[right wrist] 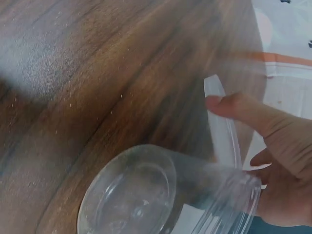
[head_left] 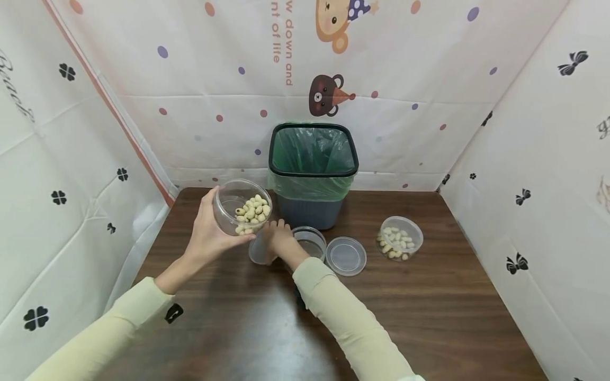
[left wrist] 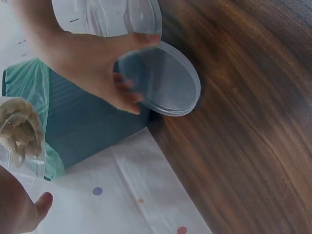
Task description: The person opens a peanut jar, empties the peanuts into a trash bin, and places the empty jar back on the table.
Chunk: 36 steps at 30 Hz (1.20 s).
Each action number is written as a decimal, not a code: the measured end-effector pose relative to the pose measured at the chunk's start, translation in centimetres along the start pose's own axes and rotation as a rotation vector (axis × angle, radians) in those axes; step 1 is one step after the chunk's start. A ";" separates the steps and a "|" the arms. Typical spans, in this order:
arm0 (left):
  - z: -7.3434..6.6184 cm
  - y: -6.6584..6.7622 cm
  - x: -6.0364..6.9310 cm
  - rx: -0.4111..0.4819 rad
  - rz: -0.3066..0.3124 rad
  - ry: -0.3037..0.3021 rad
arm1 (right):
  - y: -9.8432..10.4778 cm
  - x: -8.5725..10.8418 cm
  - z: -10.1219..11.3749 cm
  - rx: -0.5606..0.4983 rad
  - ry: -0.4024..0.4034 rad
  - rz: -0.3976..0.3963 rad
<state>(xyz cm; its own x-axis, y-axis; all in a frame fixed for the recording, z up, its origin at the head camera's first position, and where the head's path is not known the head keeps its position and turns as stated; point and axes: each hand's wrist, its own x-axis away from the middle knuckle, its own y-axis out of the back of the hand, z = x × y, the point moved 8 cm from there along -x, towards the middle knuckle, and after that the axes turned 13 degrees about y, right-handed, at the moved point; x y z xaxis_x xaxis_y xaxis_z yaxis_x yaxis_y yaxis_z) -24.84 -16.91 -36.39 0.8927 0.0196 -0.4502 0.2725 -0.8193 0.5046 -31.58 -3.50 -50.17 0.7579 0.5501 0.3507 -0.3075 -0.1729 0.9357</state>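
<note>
My left hand [head_left: 208, 230] holds a clear round plastic jar [head_left: 227, 203] by its side, tilted and raised above the table. Pale oval nuts [head_left: 257, 210] are gathered in it. Lower and to its right, my right hand [head_left: 282, 241] pinches a clear round lid [head_left: 258, 253] at its edge. In the right wrist view the thumb [right wrist: 226, 106] lies on that lid [right wrist: 223, 129], seen nearly edge-on. An empty clear jar [head_left: 310, 233] stands just right of the right hand, partly hidden by the wrist. Flat on the table beside it lies a second lid [head_left: 346, 256].
Behind the hands stands a grey bin [head_left: 307, 209] with a green plastic liner [head_left: 312, 188] and black rim. To the right is another clear jar [head_left: 400, 237] of nuts. Printed white cloth [head_left: 214, 143] hangs around the brown wooden table [head_left: 429, 317].
</note>
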 end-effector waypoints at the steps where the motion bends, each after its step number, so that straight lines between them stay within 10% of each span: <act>1: 0.0 0.0 0.0 -0.002 -0.001 -0.001 | -0.1 -0.1 0.1 0.012 -0.006 0.027; 19: -0.2 -0.1 -0.2 -0.012 0.019 -0.006 | -0.7 -1.3 0.4 0.045 -0.020 0.122; 26: -0.1 0.0 -0.2 0.002 0.007 0.001 | 2.9 1.3 -0.5 -0.075 0.062 -0.137; 36: -0.3 0.4 -0.7 -0.005 -0.028 0.008 | 7.2 10.9 -7.2 -0.332 0.122 -0.515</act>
<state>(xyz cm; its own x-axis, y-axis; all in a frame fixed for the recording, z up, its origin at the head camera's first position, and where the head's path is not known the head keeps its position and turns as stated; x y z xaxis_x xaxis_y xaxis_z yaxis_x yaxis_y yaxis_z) -25.21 -17.05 -35.65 0.8878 0.0469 -0.4578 0.2989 -0.8152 0.4961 -29.68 7.07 -39.85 0.7913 0.5880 -0.1677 -0.0975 0.3920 0.9148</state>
